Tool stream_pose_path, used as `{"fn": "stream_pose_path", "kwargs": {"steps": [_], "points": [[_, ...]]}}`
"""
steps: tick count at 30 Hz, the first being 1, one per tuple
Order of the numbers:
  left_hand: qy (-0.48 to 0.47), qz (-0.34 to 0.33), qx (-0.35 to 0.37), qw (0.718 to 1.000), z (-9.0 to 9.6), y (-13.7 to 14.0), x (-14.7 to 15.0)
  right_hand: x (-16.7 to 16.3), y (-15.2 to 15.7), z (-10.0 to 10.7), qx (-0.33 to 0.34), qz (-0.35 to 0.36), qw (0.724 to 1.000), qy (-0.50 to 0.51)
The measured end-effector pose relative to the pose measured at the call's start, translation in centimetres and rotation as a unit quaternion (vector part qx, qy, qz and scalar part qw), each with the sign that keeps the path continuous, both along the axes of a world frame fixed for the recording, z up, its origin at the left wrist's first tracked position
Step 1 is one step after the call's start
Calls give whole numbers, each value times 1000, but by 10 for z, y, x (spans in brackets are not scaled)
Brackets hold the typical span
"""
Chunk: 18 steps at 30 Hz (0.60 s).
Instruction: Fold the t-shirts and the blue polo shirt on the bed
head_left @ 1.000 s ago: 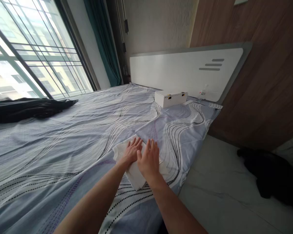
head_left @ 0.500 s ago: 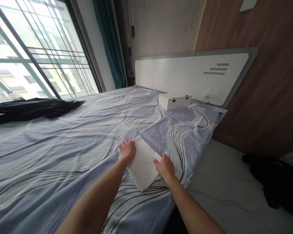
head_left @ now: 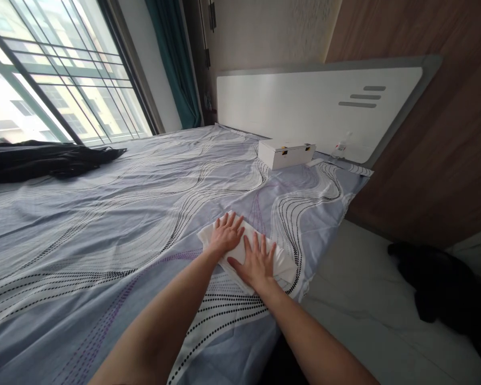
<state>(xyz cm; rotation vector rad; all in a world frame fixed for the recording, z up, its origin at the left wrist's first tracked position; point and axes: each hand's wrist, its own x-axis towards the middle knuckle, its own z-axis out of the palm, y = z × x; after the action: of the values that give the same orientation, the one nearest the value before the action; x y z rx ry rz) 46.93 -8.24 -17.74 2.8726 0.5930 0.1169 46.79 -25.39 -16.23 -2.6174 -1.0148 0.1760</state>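
A folded white cloth (head_left: 284,263) lies on the patterned bed sheet (head_left: 144,224) near the bed's right edge. My left hand (head_left: 226,233) rests flat on the cloth's upper left part, fingers spread. Lower and to the right, my right hand (head_left: 257,263) presses on its middle, with the fingers apart and the thumb stretched out to the left. Both palms cover much of the cloth, so its exact kind and its folds beneath them are hidden.
A white box (head_left: 286,154) with dark clasps sits near the headboard (head_left: 280,101), with a clear bottle (head_left: 340,148) to its right. Black fabric (head_left: 56,159) lies at the bed's far left. On the floor at right is a dark heap (head_left: 436,283).
Both hands have gone from gripping the cloth's side edges to lying flat on top of it, closer together. The cloth's right side now spreads out further. The view has shifted slightly.
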Motion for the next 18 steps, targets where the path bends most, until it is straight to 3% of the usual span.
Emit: {"fn": "stream_pose_path", "kwargs": {"steps": [5, 10, 13, 18], "points": [[16, 48, -15, 999, 5, 12, -10, -4, -27, -8, -3, -26, 999, -21], [-4, 98, -16, 995, 8, -13, -35, -2, -29, -14, -14, -24, 998, -57], [-19, 106, -41, 993, 3, -39, -90, -3, -30, -21, -30, -18, 994, -107], [-64, 123, -64, 988, -4, -99, -239, 4, -43, -36, -21, 5, 988, -154]]}}
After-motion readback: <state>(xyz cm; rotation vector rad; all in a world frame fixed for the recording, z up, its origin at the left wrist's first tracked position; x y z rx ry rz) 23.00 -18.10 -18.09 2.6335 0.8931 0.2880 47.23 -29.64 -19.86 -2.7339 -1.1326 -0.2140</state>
